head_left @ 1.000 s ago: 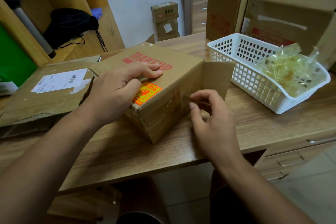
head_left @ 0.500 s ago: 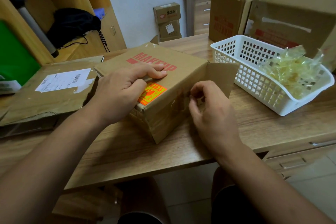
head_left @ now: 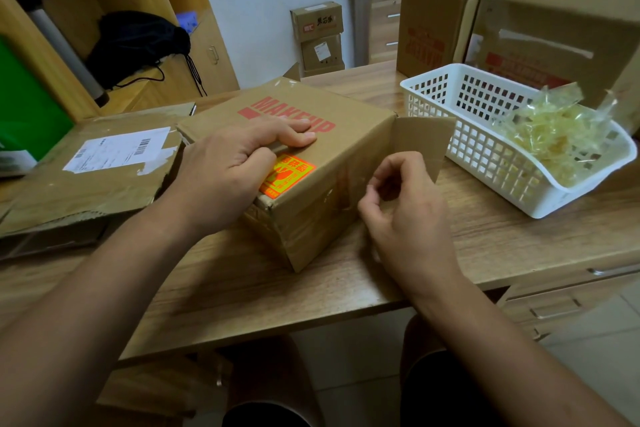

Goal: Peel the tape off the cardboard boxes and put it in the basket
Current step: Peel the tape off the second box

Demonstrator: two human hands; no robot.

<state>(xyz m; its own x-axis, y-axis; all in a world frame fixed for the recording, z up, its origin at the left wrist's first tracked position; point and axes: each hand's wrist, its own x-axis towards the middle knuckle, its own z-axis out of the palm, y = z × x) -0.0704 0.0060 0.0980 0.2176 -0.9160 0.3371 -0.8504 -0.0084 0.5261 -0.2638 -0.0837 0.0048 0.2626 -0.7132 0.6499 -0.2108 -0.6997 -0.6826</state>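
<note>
A brown cardboard box (head_left: 346,135) printed MAKEUP, with an orange sticker, sits on the wooden desk. My left hand (head_left: 225,170) presses on its top, fingers laid flat over the lid. My right hand (head_left: 405,215) is at the box's right side, below an open flap (head_left: 422,139). Its thumb and forefinger pinch the clear tape (head_left: 341,191) stuck to that side. The tape is glossy and hard to make out. To the right stands a white plastic basket (head_left: 485,156) holding a crumpled pile of peeled tape (head_left: 547,135).
A flattened box with a white shipping label (head_left: 104,177) lies on the desk at the left. Two large boxes (head_left: 561,28) (head_left: 433,10) stand behind the basket. A black bag (head_left: 138,42) sits on the shelf at the left. The desk edge (head_left: 277,319) runs close to me.
My right hand has risen a little along the box's side and its fingers have closed into a pinch. My left hand has stayed pressed on the lid.
</note>
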